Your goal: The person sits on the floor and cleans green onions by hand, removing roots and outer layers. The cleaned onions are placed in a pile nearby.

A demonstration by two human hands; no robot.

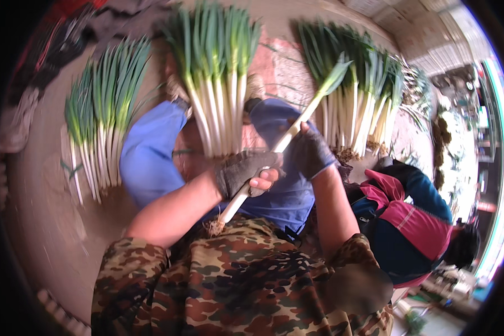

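A single long green onion point(290, 133) lies slantwise across my lap, roots low at the left and green leaf tips up at the right. My left hand point(248, 174), in a dark fingerless glove, is closed round its white shank above the roots. Higher up, my right hand point(313, 149), gloved alike, grips the stalk below the leaves; part of its grasp is hidden. Between my blue-trousered legs stands a bundle of long green onions point(216, 96), leaves pointing away from me. Its lower ends are partly hidden behind my left hand.
More green onions lie in a pile at the left point(105, 122) and a larger pile at the right point(357, 96). Close on my right, a person in a pink and dark-blue jacket point(416, 227) bends over. Stacked pale boxes point(428, 33) stand at the upper right.
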